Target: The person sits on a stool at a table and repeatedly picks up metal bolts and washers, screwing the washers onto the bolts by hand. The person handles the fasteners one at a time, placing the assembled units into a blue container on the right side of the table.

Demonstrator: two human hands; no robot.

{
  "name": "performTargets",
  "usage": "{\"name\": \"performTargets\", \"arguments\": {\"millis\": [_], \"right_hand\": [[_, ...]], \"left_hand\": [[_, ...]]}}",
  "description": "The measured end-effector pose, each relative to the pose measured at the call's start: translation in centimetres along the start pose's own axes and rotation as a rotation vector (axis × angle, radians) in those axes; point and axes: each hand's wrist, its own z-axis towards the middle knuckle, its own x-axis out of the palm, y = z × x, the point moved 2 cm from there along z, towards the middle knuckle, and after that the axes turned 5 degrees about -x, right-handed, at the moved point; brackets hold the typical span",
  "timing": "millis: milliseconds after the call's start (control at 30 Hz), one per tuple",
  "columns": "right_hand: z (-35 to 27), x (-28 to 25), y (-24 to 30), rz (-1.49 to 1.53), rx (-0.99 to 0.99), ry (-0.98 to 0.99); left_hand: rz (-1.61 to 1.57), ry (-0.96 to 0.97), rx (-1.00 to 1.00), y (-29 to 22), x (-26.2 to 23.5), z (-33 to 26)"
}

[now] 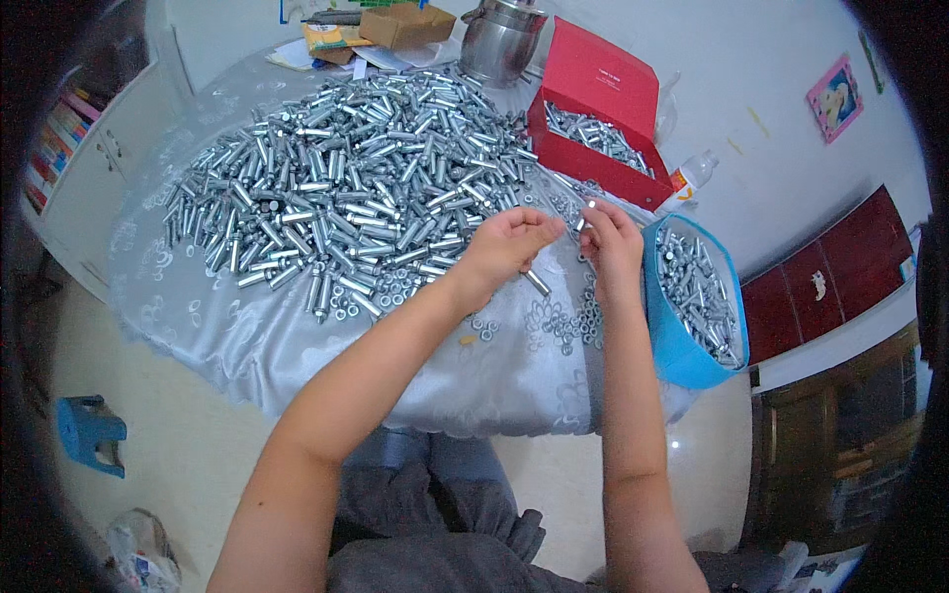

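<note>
The person sits at a round table under a shiny white patterned cloth [297, 346], with grey trousers at 6 o'clock. The left hand [504, 247] is curled shut around a short shiny silver metal tube [537, 284], whose end pokes out below the palm, so it looks held steady for the other hand to work on. The right hand [611, 242] is just beside it at 3 o'clock, and its fingers pinch 1 small silver piece [590, 206] at the top; I cannot tell what kind of piece it is. Below both hands lie loose little silver nuts and rings [568, 326], close enough to pick up fast. A blue soft tub full of silver tubes [682, 346] sits touching the right wrist at 3 o'clock, handy for dropping things in. At 10 o'clock is a big heap of silver tubes [336, 188], close to the left hand. Farther off, at 1 o'clock, stands an open red cardboard box with more tubes [593, 89], with a white plastic bottle [689, 178] beside it. At 12 o'clock are a steel pot [499, 44] and brown cardboard boxes [405, 25]. On the floor at 8 o'clock is a little blue stool [89, 430]. Nothing blocks the hands.
</note>
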Motion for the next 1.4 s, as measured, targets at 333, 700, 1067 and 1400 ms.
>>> {"name": "performTargets", "arguments": {"millis": [333, 700, 1067, 1400], "right_hand": [[-0.4, -2.3, -3.9, 0.178, -0.112, -0.045], [-0.9, -2.1, -3.9, 0.153, -0.129, -0.019], [-0.1, -2.5, -4.6, 0.127, -0.104, -0.031], [-0.2, -1.7, -4.5, 0.106, -0.118, 0.017]], "left_hand": [[0.849, -0.496, 0.742, -2.0, 1.1, -2.3], [2.014, -0.684, 0.408, -12.6, -16.8, -0.2], [2.017, -0.799, -0.052, -11.7, -18.3, 2.2], [1.517, -0.87, 0.302, -12.1, -19.2, 2.8]]}}
